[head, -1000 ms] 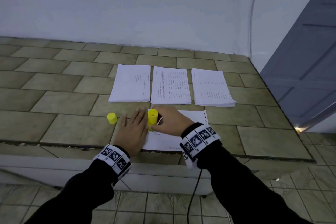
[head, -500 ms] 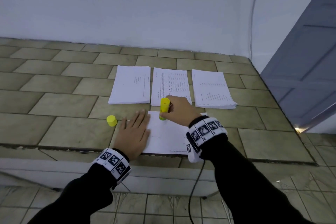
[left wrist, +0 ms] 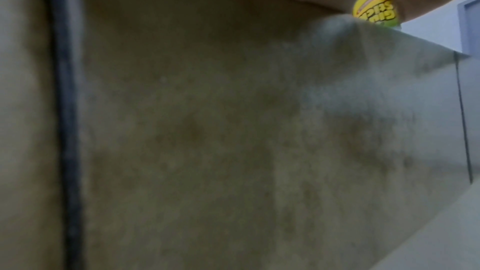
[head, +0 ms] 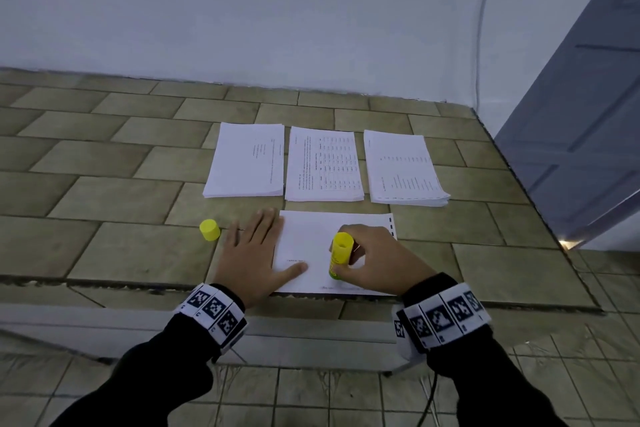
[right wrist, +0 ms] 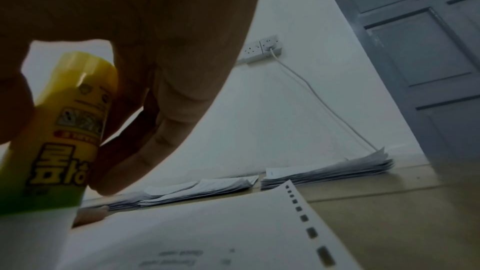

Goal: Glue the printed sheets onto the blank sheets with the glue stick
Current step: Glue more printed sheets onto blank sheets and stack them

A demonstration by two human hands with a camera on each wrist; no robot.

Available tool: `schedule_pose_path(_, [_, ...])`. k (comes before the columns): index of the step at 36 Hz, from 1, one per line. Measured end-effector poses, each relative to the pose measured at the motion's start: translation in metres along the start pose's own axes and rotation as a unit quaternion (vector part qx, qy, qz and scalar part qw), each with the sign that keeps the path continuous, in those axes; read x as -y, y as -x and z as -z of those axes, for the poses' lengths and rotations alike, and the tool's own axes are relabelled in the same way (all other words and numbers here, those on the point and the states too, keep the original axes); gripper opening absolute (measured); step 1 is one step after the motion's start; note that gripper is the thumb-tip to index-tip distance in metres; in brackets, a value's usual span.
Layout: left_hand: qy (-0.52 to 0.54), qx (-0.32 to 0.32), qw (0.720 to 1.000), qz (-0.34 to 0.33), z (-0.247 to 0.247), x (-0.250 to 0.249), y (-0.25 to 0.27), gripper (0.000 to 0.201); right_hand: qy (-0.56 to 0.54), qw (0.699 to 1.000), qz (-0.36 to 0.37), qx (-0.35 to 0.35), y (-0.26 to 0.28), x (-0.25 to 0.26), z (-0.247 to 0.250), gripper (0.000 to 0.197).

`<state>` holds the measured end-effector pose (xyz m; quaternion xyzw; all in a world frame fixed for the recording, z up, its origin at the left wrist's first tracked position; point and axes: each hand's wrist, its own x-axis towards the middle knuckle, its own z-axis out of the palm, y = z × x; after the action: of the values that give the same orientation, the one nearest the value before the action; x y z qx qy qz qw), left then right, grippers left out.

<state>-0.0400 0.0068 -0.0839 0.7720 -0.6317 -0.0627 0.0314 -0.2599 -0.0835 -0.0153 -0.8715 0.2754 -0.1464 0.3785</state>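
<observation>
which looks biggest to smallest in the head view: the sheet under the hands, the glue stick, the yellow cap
1. Sheet under the hands, clearly largest.
2. Glue stick.
3. Yellow cap, smallest; about as wide as the stick but shorter.

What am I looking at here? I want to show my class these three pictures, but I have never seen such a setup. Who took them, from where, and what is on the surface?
No machine here: a person wears three cameras, one on the head and one on each wrist, on bands with black-and-white markers.

The head view looks down on a tiled ledge. Three paper stacks lie in a row at the back. Nearer lies a single sheet. A yellow cap stands to its left.

The left hand lies flat, pressing on the sheet's left edge. The right hand grips the glue stick, its lower end down at the sheet.

The left wrist view is mostly blurred tile, with the glue stick in the top corner. The right wrist view shows the fingers round the stick, seen from close by.
</observation>
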Motion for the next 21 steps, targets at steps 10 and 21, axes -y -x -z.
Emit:
schedule_pose_path(10, [0.015, -0.011, 1.000, -0.004, -0.004, 0.002, 0.000, 0.123, 0.035, 0.998, -0.026, -0.041, -0.045, -0.007, 0.018, 0.015])
schedule_pose_path(21, [0.012, -0.007, 1.000, -0.001, -0.006, 0.004, 0.000, 0.122, 0.032, 0.994, -0.084, -0.066, -0.056, -0.021, 0.028, 0.015])
